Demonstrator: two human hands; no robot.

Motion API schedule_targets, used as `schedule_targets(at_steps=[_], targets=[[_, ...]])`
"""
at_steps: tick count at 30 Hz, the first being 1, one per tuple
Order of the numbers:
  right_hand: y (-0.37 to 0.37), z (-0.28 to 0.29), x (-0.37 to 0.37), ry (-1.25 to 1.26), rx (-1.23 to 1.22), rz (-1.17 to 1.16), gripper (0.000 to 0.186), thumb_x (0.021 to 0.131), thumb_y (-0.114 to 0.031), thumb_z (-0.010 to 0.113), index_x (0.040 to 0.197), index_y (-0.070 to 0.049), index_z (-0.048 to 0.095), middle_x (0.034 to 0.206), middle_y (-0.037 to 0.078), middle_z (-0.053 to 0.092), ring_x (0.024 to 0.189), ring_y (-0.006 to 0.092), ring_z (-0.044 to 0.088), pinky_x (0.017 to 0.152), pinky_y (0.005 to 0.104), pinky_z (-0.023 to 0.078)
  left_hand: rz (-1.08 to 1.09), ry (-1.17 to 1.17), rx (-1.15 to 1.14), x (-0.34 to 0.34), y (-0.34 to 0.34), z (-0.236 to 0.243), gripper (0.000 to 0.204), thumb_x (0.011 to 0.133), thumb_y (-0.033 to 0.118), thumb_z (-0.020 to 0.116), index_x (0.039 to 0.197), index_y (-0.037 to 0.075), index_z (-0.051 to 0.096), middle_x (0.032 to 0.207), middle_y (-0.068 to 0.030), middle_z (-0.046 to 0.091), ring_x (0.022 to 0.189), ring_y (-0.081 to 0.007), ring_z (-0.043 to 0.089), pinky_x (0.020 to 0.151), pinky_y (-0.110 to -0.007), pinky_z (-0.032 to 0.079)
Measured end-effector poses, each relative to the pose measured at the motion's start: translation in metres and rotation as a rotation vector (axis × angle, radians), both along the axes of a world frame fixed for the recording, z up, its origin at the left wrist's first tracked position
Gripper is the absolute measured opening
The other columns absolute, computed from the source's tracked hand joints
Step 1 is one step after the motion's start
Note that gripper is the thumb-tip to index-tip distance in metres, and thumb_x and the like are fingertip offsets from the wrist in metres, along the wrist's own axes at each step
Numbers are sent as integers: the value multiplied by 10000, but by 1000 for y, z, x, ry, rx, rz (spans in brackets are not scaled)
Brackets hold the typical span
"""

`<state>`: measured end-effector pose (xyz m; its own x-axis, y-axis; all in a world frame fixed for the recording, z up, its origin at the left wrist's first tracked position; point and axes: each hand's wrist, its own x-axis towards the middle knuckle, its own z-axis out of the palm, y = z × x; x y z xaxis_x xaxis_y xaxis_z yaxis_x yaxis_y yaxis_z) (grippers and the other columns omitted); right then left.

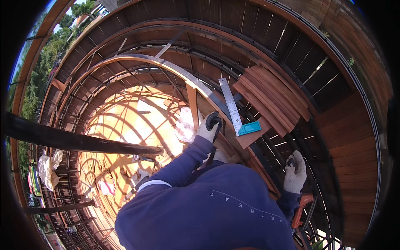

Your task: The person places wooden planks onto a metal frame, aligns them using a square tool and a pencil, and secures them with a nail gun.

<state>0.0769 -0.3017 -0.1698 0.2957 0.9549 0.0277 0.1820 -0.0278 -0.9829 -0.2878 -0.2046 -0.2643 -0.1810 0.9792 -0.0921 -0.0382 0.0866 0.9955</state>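
Note:
My left hand (208,126), in a pale work glove with black on it, is closed beside a curved metal-topped rail (183,71). Whatever its curled fingers hold, if anything, is hidden. Lower on the right, my right hand (296,171), gloved too, has its fingers drawn together; I cannot make out anything in them. Between the hands, a try square (231,104) with a steel blade and teal handle rests on a reddish wooden board (256,135). Just beyond it lies a stack of reddish-brown wooden boards (271,98).
Curved slatted wooden walls (233,21) on dark metal ribs surround me. A dark metal pole (83,138) juts in from the left. Far below is a sunlit floor (125,108) with plastic wrap (185,123) and scraps. An orange-red object (301,210) is by my right forearm.

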Motion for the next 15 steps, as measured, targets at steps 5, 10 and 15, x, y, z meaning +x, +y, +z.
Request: schedule_targets(at_steps=[5,10,15], targets=[[0,-69,-29,-562,-249,79,557,828,-14,623,1378,21,545,1200,186,646,1098,294,647,953,387,521,287,212,-94,-114,54,-115,835,829,98,801,1510,33,323,1279,-177,578,1041,-218,652,869,-310,565],[9,-72,-41,-669,-378,78,538,840,-60,617,1365,40,555,1244,218,657,1130,300,652,997,382,492,132,1017,-428,-190,129,-188,1270,681,480,874,1585,5,119,1545,-224,393,1411,-356,413,1165,-399,352],[8,-74,-44,-659,-435,6,514,843,-59,594,1346,43,571,1266,219,655,1168,306,642,1023,373,481,62,862,-374,-166,164,-144,1304,610,382,929,1585,22,143,1547,-241,372,1416,-375,403,1177,-412,359]])
